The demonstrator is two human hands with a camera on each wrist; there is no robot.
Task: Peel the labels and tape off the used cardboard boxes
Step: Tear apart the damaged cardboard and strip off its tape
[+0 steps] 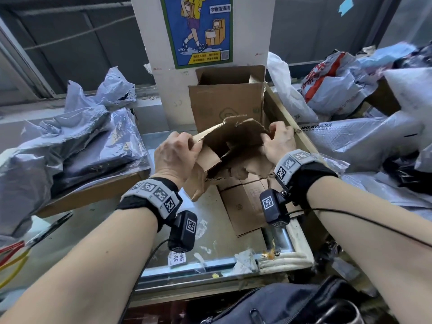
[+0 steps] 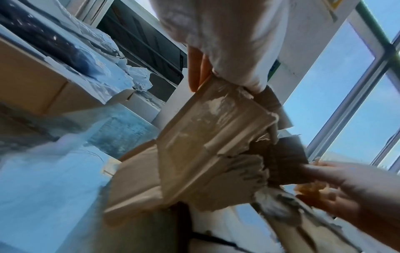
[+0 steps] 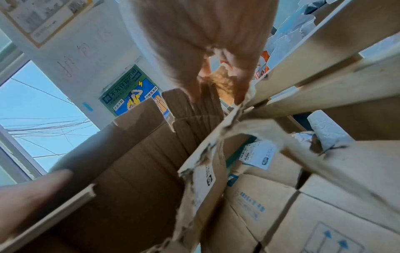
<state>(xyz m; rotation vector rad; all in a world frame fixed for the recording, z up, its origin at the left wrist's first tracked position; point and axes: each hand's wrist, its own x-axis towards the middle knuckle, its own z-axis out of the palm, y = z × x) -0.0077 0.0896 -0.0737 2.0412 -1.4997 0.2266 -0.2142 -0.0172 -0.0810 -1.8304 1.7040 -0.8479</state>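
Observation:
A small torn cardboard box (image 1: 233, 141) is held up over the glass table between both hands. My left hand (image 1: 175, 153) grips its left flap, fingers curled over the edge. At the ragged right edge my right hand (image 1: 278, 139) pinches the cardboard. In the left wrist view glossy tape (image 2: 205, 130) covers the box's side, with my left fingers (image 2: 194, 68) above it and my right hand (image 2: 335, 188) at the torn corner. The right wrist view shows my right hand (image 3: 207, 51) on the ripped edge and a small printed label (image 3: 205, 179) lower on the box.
An open box (image 1: 224, 104) stands behind, against a pillar with a poster (image 1: 198, 31). Flattened boxes (image 1: 243, 206) lie on the glass table (image 1: 93, 220). Grey mailer bags (image 1: 70, 141) pile up left, more bags (image 1: 350, 90) right. Label scraps (image 1: 177, 258) and pliers (image 1: 46, 230) lie near me.

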